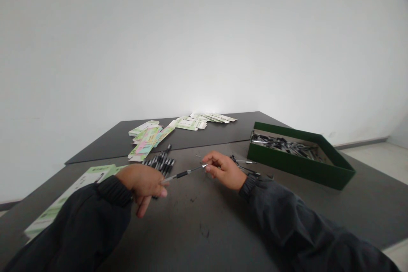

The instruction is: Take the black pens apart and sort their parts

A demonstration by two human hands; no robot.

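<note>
A clear pen with a black grip (182,174) spans the gap between my two hands above the dark table. My left hand (143,180) pinches its lower left end between thumb and fingers. At the other end, the fingertips of my right hand (225,170) close on the pen's tip, where a small pale piece shows. Several capped black pens (162,161) lie in a pile just beyond my left hand. Behind my right wrist, a few thin dark pens or refills (247,162) rest on the table, partly covered by my hand and sleeve.
On the right stands a green open box (296,165) holding many loose pen parts (287,145). Flattened green and white cartons (188,123) lie along the back, with colourful ones (148,140) at left. More cartons (70,195) sit under my left forearm. Small black marks dot the table (188,229).
</note>
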